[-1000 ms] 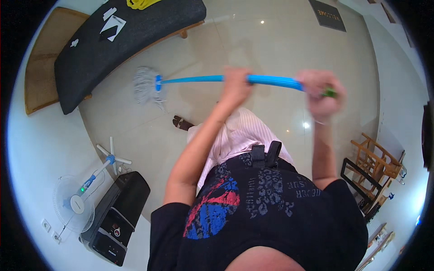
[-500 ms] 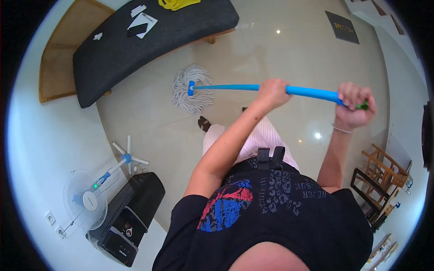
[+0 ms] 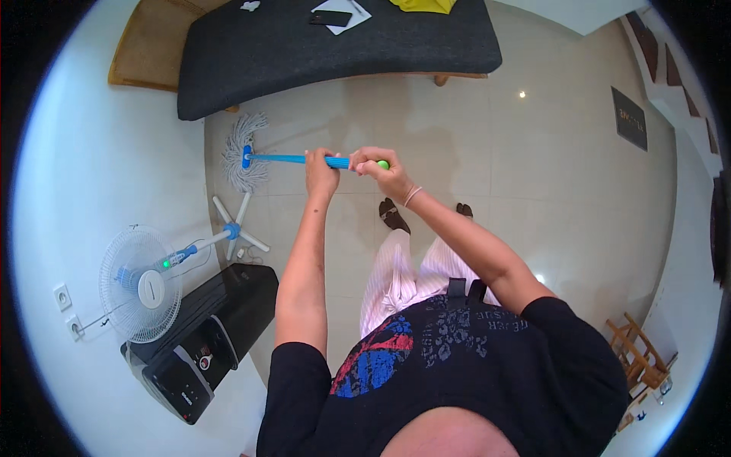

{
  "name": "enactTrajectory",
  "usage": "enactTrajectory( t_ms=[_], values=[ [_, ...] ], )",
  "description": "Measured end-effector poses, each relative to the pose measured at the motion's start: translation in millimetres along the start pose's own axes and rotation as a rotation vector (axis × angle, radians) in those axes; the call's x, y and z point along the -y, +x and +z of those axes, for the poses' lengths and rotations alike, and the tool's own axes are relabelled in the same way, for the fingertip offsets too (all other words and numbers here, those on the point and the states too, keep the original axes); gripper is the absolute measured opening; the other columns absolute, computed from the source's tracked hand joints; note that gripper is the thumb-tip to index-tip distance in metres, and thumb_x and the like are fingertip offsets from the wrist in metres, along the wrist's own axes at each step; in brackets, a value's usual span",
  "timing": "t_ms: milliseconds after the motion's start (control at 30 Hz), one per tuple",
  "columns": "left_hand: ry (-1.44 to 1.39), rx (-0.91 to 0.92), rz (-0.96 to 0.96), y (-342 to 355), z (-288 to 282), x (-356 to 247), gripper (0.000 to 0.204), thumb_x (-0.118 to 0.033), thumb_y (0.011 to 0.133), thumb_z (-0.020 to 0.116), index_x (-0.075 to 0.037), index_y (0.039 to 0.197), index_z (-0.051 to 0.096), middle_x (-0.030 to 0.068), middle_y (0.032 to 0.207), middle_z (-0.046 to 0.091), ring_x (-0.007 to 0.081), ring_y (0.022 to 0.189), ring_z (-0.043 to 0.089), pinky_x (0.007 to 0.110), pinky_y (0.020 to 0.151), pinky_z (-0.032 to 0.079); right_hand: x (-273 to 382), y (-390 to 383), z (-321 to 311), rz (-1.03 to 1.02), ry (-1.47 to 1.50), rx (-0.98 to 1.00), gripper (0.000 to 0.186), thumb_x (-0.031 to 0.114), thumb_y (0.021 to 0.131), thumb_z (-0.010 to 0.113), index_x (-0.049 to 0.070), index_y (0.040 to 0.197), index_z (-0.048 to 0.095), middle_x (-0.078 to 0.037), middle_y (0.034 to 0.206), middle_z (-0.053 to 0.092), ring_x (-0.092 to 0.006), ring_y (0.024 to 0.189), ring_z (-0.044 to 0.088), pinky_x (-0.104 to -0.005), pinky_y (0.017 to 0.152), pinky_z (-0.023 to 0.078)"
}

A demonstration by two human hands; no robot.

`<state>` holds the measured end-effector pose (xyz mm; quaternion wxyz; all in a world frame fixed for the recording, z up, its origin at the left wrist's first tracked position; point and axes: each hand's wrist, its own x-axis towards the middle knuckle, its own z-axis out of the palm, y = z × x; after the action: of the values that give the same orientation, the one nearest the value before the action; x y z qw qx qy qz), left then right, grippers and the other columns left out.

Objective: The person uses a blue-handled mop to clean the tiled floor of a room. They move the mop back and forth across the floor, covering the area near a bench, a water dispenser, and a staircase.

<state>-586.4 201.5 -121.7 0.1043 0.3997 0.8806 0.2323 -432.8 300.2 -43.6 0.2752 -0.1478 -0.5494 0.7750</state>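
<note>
A string mop with a blue handle (image 3: 283, 158) stretches leftward from my hands. Its grey-white strands, the mop head (image 3: 242, 174), lie spread on the tiled floor by the left wall, between the dark couch and the fan's foot. My left hand (image 3: 323, 177) is closed round the shaft partway along. Close to it, my right hand (image 3: 382, 169) grips the upper end, where a green tip (image 3: 384, 164) pokes out. Both arms reach forward, the left one nearly straight.
A dark padded couch (image 3: 335, 53) spans the far side, with a phone (image 3: 330, 17) and yellow cloth on it. At left stand a white fan (image 3: 151, 289) and a black appliance (image 3: 244, 282). A doormat (image 3: 629, 119) lies far right; a wooden chair (image 3: 638, 352) stands near right.
Both my hands have swung left and come closer together, pushing the mop head left towards the wall. The view has shifted, too.
</note>
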Motion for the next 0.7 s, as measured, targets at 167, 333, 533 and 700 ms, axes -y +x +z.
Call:
enactTrajectory(
  t_ms=[167, 333, 533, 700],
  values=[
    [-0.207, 0.036, 0.2, -1, 3, -61, 0.017, -0.021, 0.075, 0.066, -0.01, 0.083, 0.056, 0.0142, 0.088, 0.057, 0.0362, 0.1, 0.048, 0.054, 0.099, 0.025, 72, -22, -28, 0.056, -0.056, -0.155, 0.018, 0.012, 0.078, 0.053, -0.003, 0.073, 0.061, -0.005, 0.071, 0.057, -0.0099, 0.066, 0.05, -0.0228, 0.059, 0.041],
    [-0.54, 0.227, 0.519, -50, 22, -228, 0.022, -0.002, 0.062, 0.064, -0.011, 0.082, 0.058, 0.0103, 0.085, 0.056, 0.0325, 0.091, 0.051, 0.049, 0.093, 0.031, 202, -105, -95, -0.158, -0.215, -0.489, 0.031, 0.022, 0.08, 0.041, 0.005, 0.055, 0.035, -0.007, 0.058, 0.043, -0.0166, 0.054, 0.04, -0.0333, 0.061, 0.041],
    [-0.622, 0.985, 0.768, -110, -2, -345, 0.023, -0.029, 0.072, 0.064, -0.007, 0.075, 0.06, 0.0146, 0.071, 0.06, 0.034, 0.073, 0.059, 0.044, 0.065, 0.046, 298, -237, -103, -0.592, -0.137, -0.726, 0.032, 0.029, 0.084, 0.043, 0.015, 0.057, 0.031, 0.001, 0.044, 0.03, -0.0101, 0.045, 0.031, -0.0282, 0.055, 0.034],
    [-0.5, 0.931, 0.756, -111, 24, -334, 0.021, -0.029, 0.072, 0.061, -0.009, 0.067, 0.063, 0.0155, 0.068, 0.061, 0.0355, 0.069, 0.06, 0.045, 0.064, 0.048, 272, -237, -110, -0.59, -0.124, -0.883, 0.03, 0.027, 0.083, 0.043, 0.014, 0.057, 0.032, 0.002, 0.044, 0.029, -0.012, 0.046, 0.033, -0.0293, 0.055, 0.035]
  ],
)
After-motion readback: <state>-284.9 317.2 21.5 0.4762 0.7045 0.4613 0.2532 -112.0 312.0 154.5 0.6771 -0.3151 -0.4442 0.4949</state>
